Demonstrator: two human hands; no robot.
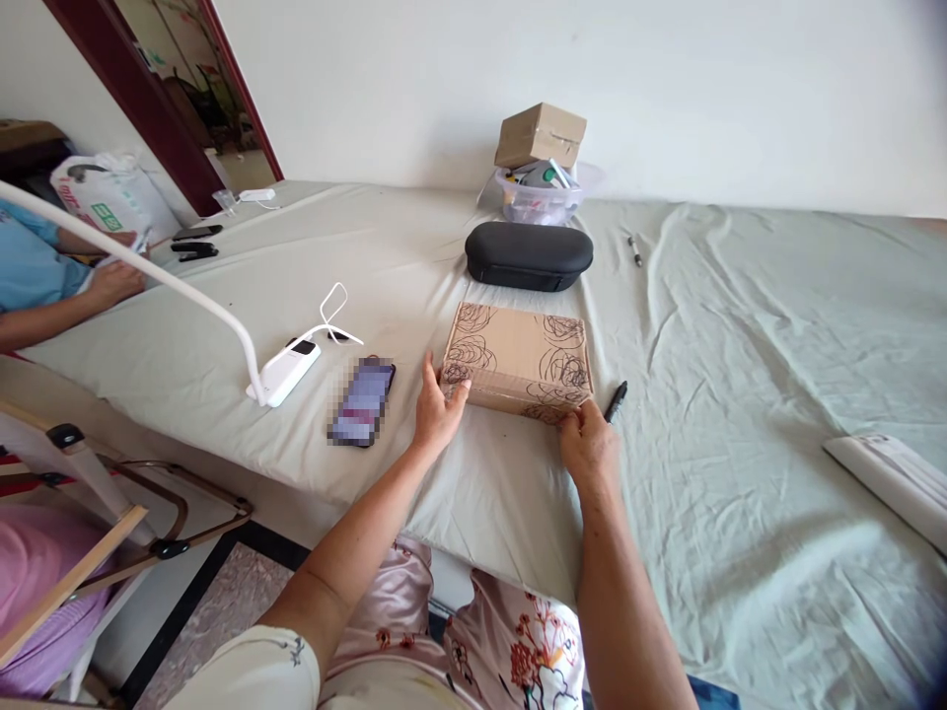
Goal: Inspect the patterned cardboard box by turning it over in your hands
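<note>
A flat brown cardboard box lies on the cloth in front of me, with black scribbled swirls at its corners. My left hand grips its near left corner, thumb on the front edge and fingers along the side. At the near right corner, my right hand is closed on the box, its fingertips partly hidden. A black marker pen lies just right of my right hand. To the left of the box rests a phone with a blurred screen.
Behind the box sit a black oval case and a clear plastic basket with a carton on top. A white desk lamp stands left. Another pen lies far right. Someone's hand shows at far left.
</note>
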